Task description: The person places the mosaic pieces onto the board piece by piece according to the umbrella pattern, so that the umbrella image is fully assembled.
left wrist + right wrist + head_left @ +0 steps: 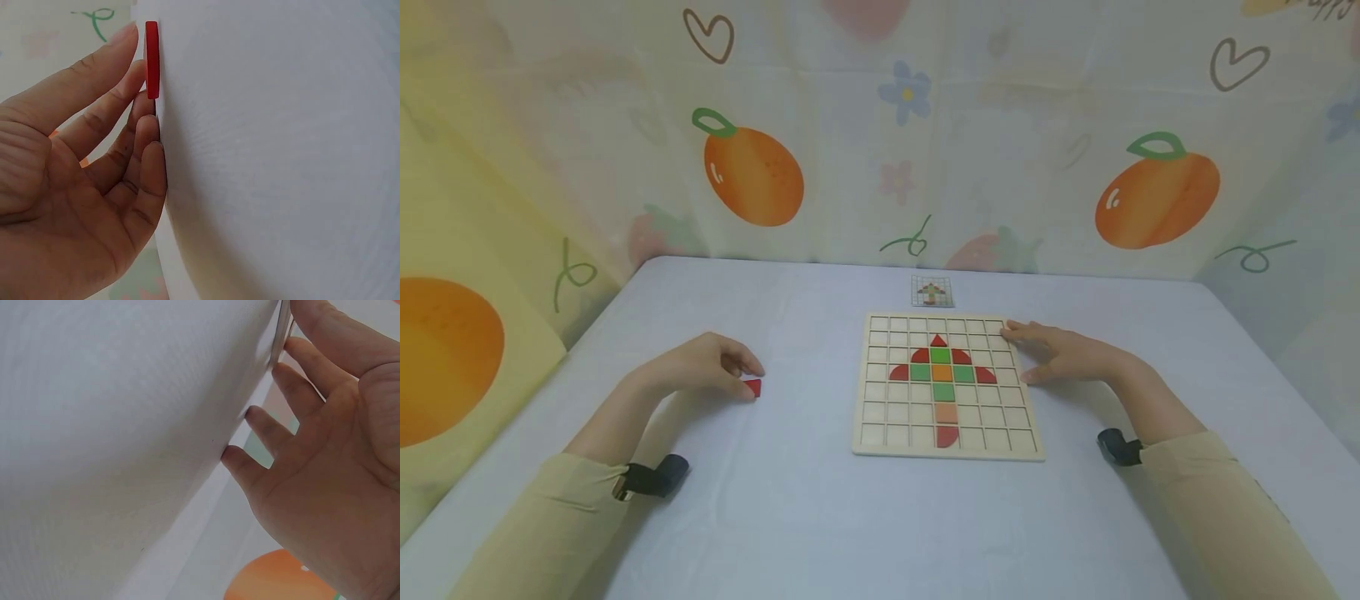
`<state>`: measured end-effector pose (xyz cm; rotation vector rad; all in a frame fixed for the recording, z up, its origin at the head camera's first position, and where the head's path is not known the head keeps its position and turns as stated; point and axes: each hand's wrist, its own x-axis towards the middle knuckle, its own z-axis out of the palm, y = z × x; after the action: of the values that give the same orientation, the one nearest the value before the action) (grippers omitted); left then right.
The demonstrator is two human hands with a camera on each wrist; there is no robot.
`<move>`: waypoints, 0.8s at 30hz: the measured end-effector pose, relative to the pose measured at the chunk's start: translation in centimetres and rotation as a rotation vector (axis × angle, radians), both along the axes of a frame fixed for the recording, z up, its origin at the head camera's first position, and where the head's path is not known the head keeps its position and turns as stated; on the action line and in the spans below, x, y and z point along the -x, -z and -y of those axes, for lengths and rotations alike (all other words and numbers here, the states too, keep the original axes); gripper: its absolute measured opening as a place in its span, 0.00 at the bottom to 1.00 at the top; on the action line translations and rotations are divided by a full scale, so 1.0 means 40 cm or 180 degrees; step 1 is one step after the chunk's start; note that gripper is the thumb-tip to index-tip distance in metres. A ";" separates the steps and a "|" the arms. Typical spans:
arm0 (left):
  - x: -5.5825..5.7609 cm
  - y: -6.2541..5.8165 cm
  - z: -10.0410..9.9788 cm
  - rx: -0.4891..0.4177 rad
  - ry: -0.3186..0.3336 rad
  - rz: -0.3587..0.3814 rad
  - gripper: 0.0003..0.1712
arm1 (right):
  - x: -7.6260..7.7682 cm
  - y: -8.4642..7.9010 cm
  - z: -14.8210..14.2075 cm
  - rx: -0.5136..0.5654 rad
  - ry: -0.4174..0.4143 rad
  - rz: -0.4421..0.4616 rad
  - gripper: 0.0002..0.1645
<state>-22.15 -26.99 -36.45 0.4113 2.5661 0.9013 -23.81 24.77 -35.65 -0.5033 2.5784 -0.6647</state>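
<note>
My left hand (703, 367) is low over the left part of the table, its thumb and fingertips pinching a small red tile (753, 387). In the left wrist view the red tile (152, 60) shows edge-on, close along the white tabletop. A square wooden grid board (880, 437) lies to the right, carrying red, green, orange and salmon tiles laid in a stepped, tree-like figure. At the board's right edge, my right hand (1071, 354) rests with fingers spread, fingertips and thumb touching the rim. In the right wrist view, its lower fingertips (234, 453) meet the tabletop.
Just behind the board lies a small card (932, 292) printed with a similar tile figure on a grid. A white cloth covers the table (790, 517). A fruit-patterned curtain (850, 183) hangs along the back and sides.
</note>
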 end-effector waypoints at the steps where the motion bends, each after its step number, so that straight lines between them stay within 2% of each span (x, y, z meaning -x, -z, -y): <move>1: -0.001 0.000 -0.001 -0.0017 0.0017 -0.0015 0.22 | 0.000 0.000 0.000 0.0002 -0.0002 -0.0004 0.48; 24: -0.003 0.003 -0.020 0.0041 0.0051 -0.0166 0.16 | 0.002 0.002 -0.002 -0.0006 -0.0023 -0.0007 0.48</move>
<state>-22.05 -26.19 -36.56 0.4569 2.6106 0.8790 -23.89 24.84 -35.73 -0.5128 2.5776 -0.6597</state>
